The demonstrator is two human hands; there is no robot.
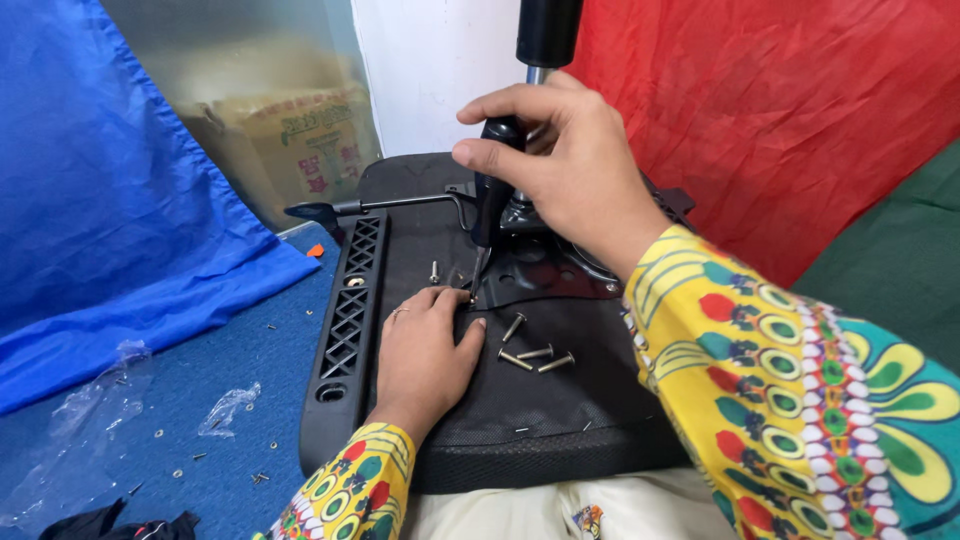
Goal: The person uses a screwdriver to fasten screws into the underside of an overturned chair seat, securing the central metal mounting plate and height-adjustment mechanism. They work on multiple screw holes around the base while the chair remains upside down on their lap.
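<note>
An upturned black chair seat (pixel 520 420) lies in front of me with a black metal mechanism plate (pixel 545 275) on it and a gas cylinder (pixel 545 35) rising from the plate. My right hand (pixel 560 165) grips a black-handled screwdriver (pixel 492 195), held upright with its tip down at the plate's left edge. My left hand (pixel 425 355) rests flat on the seat, fingertips touching the plate's corner beside the screwdriver tip. Three loose bolts (pixel 535 352) lie on the seat just right of my left hand.
A black lever (pixel 370 207) sticks out to the left from the mechanism. A black plastic armrest bracket (pixel 348 310) runs along the seat's left side. Small screws and washers and clear plastic bags (pixel 225 410) lie on the blue table. Blue and red cloths hang behind, with a cardboard box (pixel 300 140).
</note>
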